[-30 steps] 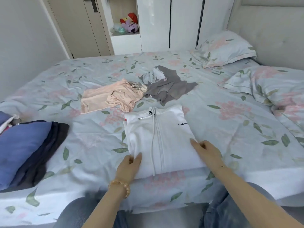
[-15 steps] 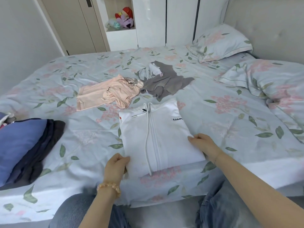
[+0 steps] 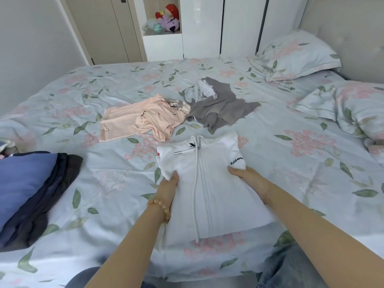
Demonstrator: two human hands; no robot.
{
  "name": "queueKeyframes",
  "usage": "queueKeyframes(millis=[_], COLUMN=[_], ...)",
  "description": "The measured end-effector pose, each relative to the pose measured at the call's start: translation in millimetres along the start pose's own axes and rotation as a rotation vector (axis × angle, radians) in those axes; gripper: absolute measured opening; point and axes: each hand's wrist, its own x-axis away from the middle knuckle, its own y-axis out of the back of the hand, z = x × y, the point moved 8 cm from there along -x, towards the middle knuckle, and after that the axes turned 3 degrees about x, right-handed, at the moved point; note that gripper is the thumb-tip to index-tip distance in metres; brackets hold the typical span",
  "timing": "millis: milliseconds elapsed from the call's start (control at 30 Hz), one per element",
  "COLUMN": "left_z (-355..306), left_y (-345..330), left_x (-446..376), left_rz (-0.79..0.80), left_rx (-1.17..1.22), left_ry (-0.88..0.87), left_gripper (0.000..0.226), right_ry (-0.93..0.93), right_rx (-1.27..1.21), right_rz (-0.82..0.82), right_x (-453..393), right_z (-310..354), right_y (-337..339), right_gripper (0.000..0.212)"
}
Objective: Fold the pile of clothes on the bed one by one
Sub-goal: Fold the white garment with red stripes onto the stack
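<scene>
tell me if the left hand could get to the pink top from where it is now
Probably yes: the pink top lies open on the bed just beyond the left hand, nothing between, but that hand grips the white jacket.

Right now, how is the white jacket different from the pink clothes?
The white jacket is folded into a neat rectangle; the pink clothes lie crumpled. The left hand and right hand grip the jacket; nothing touches the pink clothes. Both lie on the bed.

- One head-worn view, from above the bed's [image 3: 116, 84] near edge, facing forward and down.
- It sits close over that edge, the bed's far side ending at cabinets [image 3: 203, 26].
</scene>
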Motion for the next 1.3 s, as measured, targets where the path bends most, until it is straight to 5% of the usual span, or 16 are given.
queueKeyframes(millis=[367, 833, 1000, 1300], left_z=[-71.9, -141.5, -185.1, -256.9], left_y=[100.1, 397.0, 515.2, 702.8], left_x=[49.1, 82.3, 56.9, -6.3], left_rz=[0.021, -0.214, -0.312, -0.571], left_rx=[0.208, 0.187, -0.092, -0.787], left_ry=[-0.158, -0.196, -0.281, -0.166], left_gripper=[0.029, 0.031, 0.025, 0.058], right_ry=[0.240, 0.319, 0.324, 0.280], right_rx=[0.009, -0.053, -0.112, -0.288], right_rz=[0.056, 0.345, 0.462, 0.718], right_x=[59.8, 59.1, 31.7, -13.4], right_z=[92.9, 149.0, 150.7, 135.3], right_y=[-98.6, -393.9, -513.6, -738.3], right_gripper=[0.029, 0.028, 0.032, 0.057])
